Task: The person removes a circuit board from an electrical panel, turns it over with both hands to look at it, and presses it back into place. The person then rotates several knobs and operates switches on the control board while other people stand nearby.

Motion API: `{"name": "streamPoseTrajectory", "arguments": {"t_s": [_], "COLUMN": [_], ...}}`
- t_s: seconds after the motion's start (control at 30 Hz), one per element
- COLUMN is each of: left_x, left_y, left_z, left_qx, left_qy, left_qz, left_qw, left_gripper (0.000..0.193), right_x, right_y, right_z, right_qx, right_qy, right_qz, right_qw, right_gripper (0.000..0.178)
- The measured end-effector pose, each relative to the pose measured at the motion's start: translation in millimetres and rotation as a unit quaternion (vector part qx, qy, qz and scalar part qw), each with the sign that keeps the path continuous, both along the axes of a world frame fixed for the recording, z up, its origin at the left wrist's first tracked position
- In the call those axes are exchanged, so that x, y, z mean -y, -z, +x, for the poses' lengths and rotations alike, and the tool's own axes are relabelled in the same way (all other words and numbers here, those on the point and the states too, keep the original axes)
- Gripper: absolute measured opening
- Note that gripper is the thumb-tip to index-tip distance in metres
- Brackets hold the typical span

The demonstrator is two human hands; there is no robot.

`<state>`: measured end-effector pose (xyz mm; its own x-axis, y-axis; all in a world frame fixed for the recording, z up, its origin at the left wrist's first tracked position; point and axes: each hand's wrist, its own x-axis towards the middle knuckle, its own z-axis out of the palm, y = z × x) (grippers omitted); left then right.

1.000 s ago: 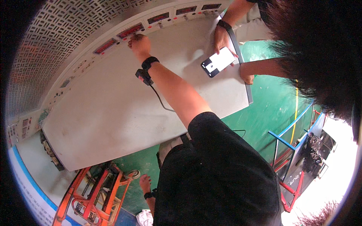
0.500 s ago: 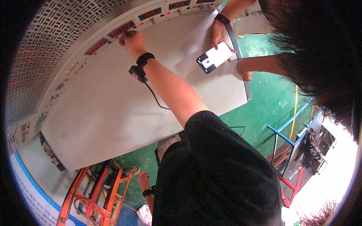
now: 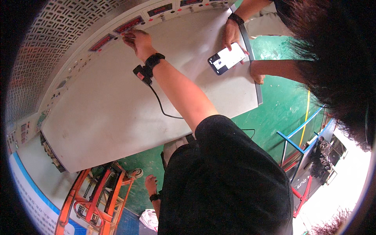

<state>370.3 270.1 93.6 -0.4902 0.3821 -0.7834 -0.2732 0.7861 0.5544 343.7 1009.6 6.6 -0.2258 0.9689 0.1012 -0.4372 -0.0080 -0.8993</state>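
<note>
My right hand (image 3: 138, 42) reaches over the grey desktop (image 3: 117, 105) to the sloped control panel (image 3: 88, 55). Its fingers are bent and drawn together just below a red-lit display (image 3: 129, 24), and whatever may lie between them is hidden. A black strap with a small cabled box (image 3: 141, 74) sits at that wrist. Low at the left, my left hand (image 3: 150, 184) hangs beside my body, fingers loosely curled and apart, with nothing visible in it. It wears a dark wristband (image 3: 155, 197) too.
At the right, another person's hand (image 3: 230, 34) holds a smartphone (image 3: 227, 58) with a lit screen over the desk. That person's other hand (image 3: 257, 74) rests at the desk edge. An orange metal frame (image 3: 98, 199) stands lower left; a blue-railed rig (image 3: 291, 139) stands right on green floor.
My right hand has drawn back slightly from the panel and turned, showing more of its fingers. The smartphone sits slightly farther right in view. My left hand stays low.
</note>
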Motion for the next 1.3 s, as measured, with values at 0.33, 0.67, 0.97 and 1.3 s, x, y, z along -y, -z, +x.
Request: {"name": "streamPoseTrajectory", "arguments": {"t_s": [0.33,0.67,0.97,1.3], "left_x": [-5,-4,-26,-33], "left_y": [1,7,-10,-13], "left_z": [6,5,2,1], "left_qx": [0.01,0.077,0.029,-0.022], "left_qy": [-0.044,-0.154,-0.041,0.055], "left_qz": [0.021,-0.017,-0.033,-0.108], "left_qw": [0.999,0.985,0.998,0.992], "left_gripper": [0.013,0.012,0.015,0.015], "right_x": [8,11,10,6], "right_y": [-4,1,-1,1], "right_z": [0,-4,2,1], "right_qx": [-0.022,-0.068,-0.018,-0.061], "right_qy": [0.057,0.03,0.001,-0.011], "right_qz": [0.013,-0.081,-0.035,-0.051], "right_qw": [0.998,0.994,0.999,0.997], "right_gripper": [0.013,0.016,0.016,0.019]}}
